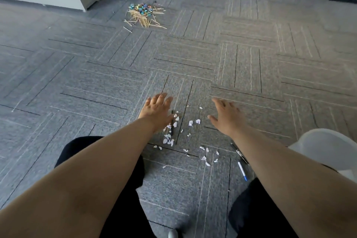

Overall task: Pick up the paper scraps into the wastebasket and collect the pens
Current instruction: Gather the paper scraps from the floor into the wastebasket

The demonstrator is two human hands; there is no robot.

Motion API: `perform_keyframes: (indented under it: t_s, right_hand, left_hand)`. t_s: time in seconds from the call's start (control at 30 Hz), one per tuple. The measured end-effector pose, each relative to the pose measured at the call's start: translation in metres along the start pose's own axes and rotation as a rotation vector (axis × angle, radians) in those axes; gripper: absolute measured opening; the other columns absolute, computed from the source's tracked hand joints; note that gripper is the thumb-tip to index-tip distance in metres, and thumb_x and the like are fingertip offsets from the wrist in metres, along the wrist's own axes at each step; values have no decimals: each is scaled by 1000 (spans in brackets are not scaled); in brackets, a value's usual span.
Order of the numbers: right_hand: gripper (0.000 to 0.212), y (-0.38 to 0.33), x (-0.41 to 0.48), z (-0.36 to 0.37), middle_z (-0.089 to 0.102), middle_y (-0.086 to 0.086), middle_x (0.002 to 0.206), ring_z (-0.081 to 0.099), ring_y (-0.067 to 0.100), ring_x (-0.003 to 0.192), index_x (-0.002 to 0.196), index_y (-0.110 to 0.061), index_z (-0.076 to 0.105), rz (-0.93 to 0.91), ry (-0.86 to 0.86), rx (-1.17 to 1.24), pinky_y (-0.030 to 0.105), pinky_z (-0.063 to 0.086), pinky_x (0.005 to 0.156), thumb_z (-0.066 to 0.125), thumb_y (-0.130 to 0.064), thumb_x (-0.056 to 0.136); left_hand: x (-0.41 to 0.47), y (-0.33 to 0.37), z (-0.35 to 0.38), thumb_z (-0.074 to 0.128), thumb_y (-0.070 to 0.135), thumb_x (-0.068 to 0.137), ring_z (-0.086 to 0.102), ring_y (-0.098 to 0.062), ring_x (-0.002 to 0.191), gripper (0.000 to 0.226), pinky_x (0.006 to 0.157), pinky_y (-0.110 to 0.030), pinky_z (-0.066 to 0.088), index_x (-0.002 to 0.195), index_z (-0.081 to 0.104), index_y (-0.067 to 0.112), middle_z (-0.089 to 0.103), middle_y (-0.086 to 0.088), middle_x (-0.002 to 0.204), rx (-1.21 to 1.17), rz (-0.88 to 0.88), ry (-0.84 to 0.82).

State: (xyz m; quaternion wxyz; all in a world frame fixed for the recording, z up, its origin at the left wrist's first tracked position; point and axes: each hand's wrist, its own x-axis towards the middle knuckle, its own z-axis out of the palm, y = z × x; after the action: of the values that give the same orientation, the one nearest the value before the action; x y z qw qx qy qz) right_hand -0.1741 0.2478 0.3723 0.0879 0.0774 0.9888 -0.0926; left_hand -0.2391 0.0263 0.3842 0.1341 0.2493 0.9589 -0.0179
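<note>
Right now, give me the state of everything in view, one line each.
left hand: open, fingers spread, holding nothing.
right hand: open, holding nothing.
paper scraps: scattered on the carpet.
dark pen: lying among scraps by the left hand.
white pen: lying on the carpet, untouched.
wastebasket: at right, partly hidden by right arm.
</note>
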Motion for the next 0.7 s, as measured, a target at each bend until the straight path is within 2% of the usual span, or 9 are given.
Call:
perform_keyframes:
  t_s: [0.17, 0.37, 0.5, 0.7]
  right_hand:
    - [65, 10, 65, 32, 35, 12, 144, 33, 33, 131, 145, -20, 13, 27, -77, -5, 48, 34, 103, 44, -43, 93]
    - [59, 30, 147, 122, 31, 15, 146, 29, 36, 131, 142, -10, 23, 27, -213, 81, 49, 31, 105, 45, -34, 93]
    - [60, 34, 205, 194, 19, 9, 153, 18, 33, 138, 145, -16, 18, -1, -297, 110, 50, 26, 110, 45, -34, 94]
    - [59, 52, 291, 285, 3, 6, 157, 2, 27, 143, 147, -24, 6, -84, -342, -9, 50, 13, 115, 37, -32, 98]
  left_hand:
    - [66, -25, 30, 33, 44, 97, -2, -24, 144, 65, 117, -42, 1, 148, 3, 17, -1, -5, 157, -13, 5, -60]
    - [155, -50, 110, 34, 38, 97, -4, -20, 145, 63, 116, -41, -2, 148, 5, 16, 2, -4, 157, -104, 7, -189]
    - [207, -62, 183, 33, 36, 97, -7, -23, 144, 60, 116, -46, 1, 148, 7, 16, -1, -4, 157, -129, -43, -284]
    - [266, -76, 282, 29, 43, 97, -16, -33, 142, 58, 113, -59, 2, 147, 5, 26, -13, -4, 156, -133, -129, -340]
